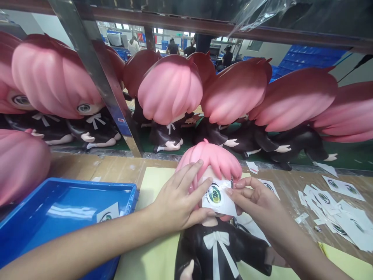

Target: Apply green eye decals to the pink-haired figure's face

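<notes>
A pink-haired figure in a black dress with a white bow lies face up before me on yellow sheets. Over one side of its face is a white eye decal sheet printed with a green eye. My left hand rests on the hair and face with its fingers spread, index fingertip and thumb touching the sheet's left side. With thumb and fingers pinched, my right hand grips the sheet's right edge. The face beneath the sheet is hidden.
At left stands a blue tray holding a small eye decal. Several decal pieces are scattered at right. Behind a metal post, several pink-haired figures line a green conveyor. People sit in the far background.
</notes>
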Available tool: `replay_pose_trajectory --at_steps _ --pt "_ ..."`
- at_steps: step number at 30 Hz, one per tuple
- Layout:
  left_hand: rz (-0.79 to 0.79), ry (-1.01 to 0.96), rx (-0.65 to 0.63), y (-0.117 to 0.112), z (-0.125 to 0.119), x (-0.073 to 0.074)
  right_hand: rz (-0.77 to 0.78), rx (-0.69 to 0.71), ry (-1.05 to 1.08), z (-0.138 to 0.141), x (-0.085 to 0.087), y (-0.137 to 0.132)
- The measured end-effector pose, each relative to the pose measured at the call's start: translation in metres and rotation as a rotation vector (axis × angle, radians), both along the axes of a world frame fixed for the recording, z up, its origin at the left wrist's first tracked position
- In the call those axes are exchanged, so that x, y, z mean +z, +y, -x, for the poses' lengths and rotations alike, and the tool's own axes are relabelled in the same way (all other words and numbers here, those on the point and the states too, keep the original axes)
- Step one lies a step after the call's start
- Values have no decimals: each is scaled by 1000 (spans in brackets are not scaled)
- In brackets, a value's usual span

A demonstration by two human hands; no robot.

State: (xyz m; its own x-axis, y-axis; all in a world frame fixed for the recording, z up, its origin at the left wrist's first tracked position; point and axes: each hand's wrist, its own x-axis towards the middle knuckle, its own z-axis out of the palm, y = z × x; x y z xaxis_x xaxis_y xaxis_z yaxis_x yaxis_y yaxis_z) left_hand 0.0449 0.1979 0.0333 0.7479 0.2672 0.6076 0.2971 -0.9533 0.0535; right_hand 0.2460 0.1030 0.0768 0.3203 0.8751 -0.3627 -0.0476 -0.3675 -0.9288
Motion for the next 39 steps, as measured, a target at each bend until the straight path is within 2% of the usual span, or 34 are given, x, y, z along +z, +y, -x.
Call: replay_pose_trajectory --at_steps 4,19,27,34,37,39 --pt "-34 15 45 0 -2 2 -11 9 -6 1 -1 0" --pt "-48 19 90 0 -7 2 26 84 36 -7 -4 0" --pt "-97 3 123 -1 -10 2 123 176 48 -16 -9 -9" --pt "-86 14 117 0 -11 1 272 247 36 -13 8 -32" --pt "-56 32 87 0 -7 2 217 252 -3 -29 21 -49" --pt "-22 25 76 -1 0 4 119 171 -51 -52 29 -64"
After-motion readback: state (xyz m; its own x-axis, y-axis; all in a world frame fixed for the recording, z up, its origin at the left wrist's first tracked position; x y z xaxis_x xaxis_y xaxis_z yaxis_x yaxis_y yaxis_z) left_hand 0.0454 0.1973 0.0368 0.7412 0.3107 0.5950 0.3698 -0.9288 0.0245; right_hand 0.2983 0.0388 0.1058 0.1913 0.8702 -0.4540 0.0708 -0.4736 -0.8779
